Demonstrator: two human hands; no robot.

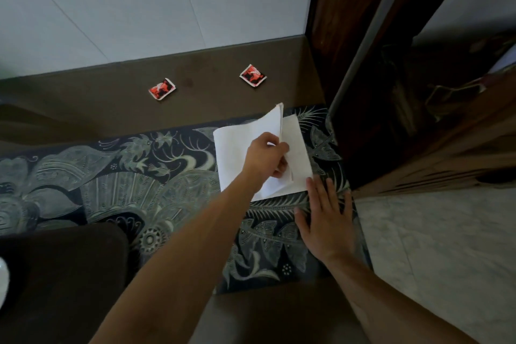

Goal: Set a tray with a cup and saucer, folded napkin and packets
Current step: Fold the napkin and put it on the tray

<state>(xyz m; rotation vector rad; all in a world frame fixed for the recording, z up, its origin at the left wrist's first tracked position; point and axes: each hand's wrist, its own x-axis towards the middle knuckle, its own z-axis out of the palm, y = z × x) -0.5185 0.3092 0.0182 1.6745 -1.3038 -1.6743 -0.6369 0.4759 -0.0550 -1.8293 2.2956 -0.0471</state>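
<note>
A white napkin (233, 153) lies on the dark patterned cloth (125, 176), half folded, with one flap lifted upright. My left hand (265, 159) pinches that lifted flap at its right edge. My right hand (326, 218) rests flat with fingers spread on the cloth, its fingertips at the napkin's near right corner. Two red and black packets lie on the brown surface beyond the cloth: one packet (162, 88) at the left, the other packet (252, 76) at the right. No tray, cup or saucer can be identified in view.
A white wall (153, 3) backs the brown surface (83, 98). A dark wooden door frame (363, 64) stands close to the right of the napkin. A dark cushion-like shape (61, 274) fills the lower left, with a white rounded edge (3, 282) at the far left. Pale floor tiles (446, 246) lie lower right.
</note>
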